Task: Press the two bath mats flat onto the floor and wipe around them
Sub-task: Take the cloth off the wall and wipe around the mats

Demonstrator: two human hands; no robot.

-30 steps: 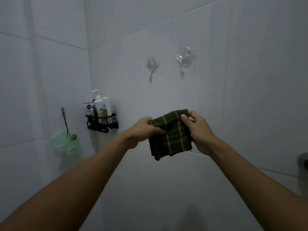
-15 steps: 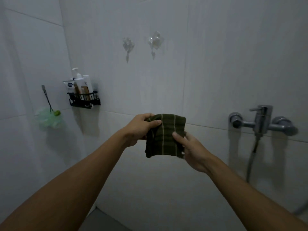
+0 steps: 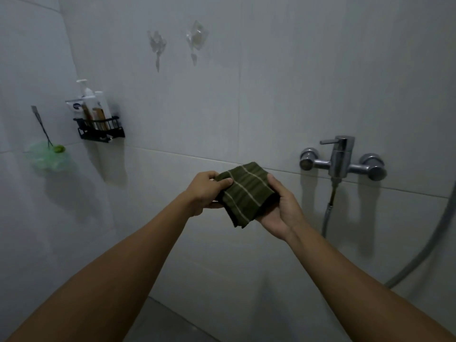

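Meanwhile, bottles (image 3: 95, 107) upright in black wall caddy (image 3: 101, 130)

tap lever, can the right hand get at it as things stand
Probably not right away. The right hand is cupped under the green cloth, which the left hand pinches too. The tap lever sits up and to its right with nothing between, so once it lets go, likely yes.

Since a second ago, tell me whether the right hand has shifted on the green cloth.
Yes. The right hand has dropped from pinching the green cloth's top corner to cupping it from below and the right; the left hand still pinches the upper left edge.
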